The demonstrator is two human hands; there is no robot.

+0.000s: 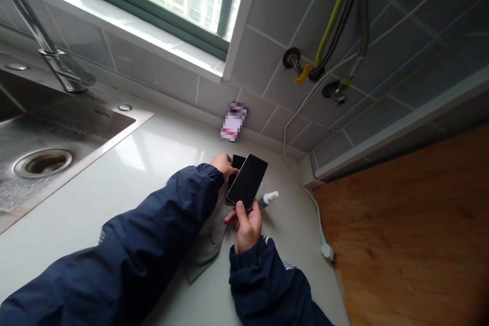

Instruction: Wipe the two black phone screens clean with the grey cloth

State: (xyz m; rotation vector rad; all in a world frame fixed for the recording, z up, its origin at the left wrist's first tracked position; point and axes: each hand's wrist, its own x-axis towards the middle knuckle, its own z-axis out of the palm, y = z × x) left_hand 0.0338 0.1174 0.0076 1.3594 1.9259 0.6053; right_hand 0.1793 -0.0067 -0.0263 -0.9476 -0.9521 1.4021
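My right hand (246, 226) holds a black smartphone (247, 182) up by its lower end, with the dark screen facing me. Just behind that phone lies a second dark phone (237, 162), partly hidden by it. My left hand (222, 165) reaches in from the left, its fingers gripping this second phone's edge. A grey cloth (206, 250) lies under my left forearm and runs toward the phones. A small spray bottle (269, 198) with a white nozzle lies to the right of the held phone, close to it.
A steel sink (57, 137) with a drain and tall faucet lies at the left of the white countertop (171, 153). A pixelated package (234, 122) leans against the tiled wall. A white cable (301, 183) runs along the counter to a plug, and a wooden board lies at right.
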